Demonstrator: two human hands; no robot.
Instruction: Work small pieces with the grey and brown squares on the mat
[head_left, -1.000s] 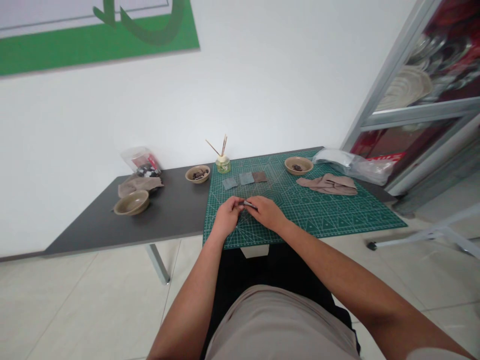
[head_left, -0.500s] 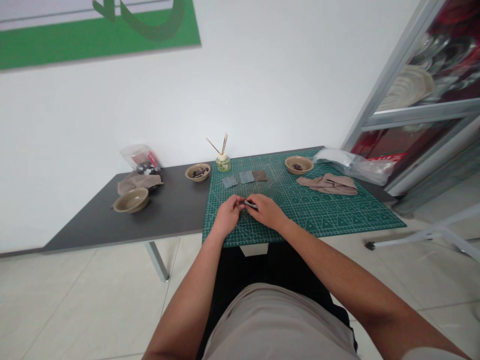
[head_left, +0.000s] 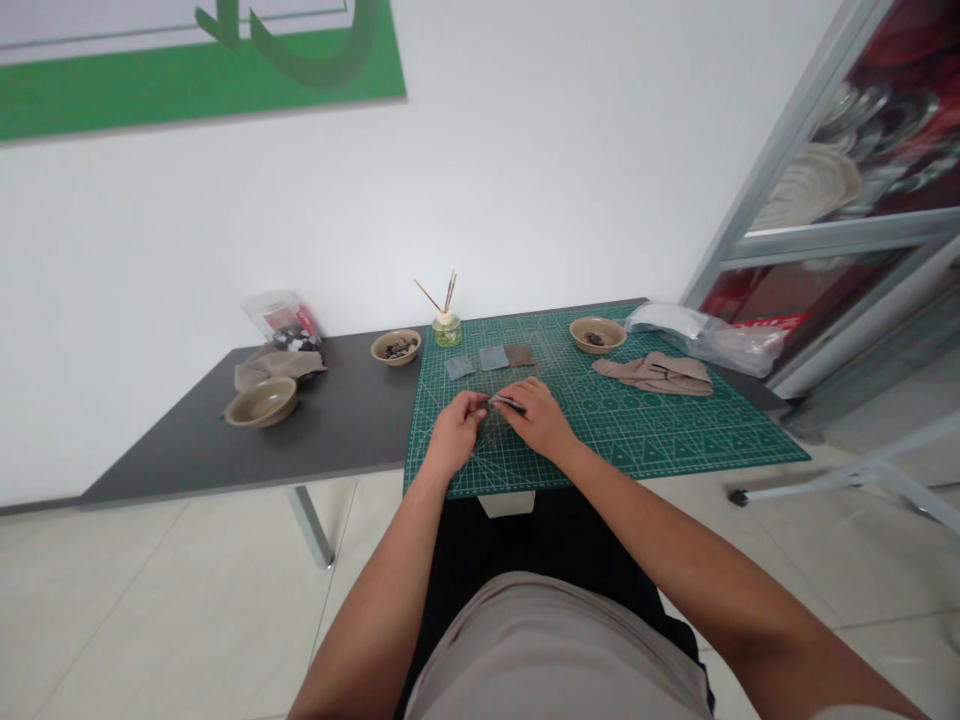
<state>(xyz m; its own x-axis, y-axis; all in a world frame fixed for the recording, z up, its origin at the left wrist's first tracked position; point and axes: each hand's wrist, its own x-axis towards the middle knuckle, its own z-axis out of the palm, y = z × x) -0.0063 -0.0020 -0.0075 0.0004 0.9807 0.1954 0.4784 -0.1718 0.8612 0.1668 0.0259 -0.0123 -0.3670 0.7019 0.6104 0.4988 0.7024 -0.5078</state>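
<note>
The small grey object (head_left: 507, 401) lies between the two hands; right fingers (head_left: 517, 403) grasp it, left fingers (head_left: 478, 404) pinch its dark end.

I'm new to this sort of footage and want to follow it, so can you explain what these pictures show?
There's no machine: one camera on a person's head looks down at their bare left hand and right hand. Their fingers hold a small grey piece, too small to identify. Beneath is a green cutting mat on a dark table. On the mat are three small squares, a reed diffuser, a crumpled cloth and a bowl.
</note>
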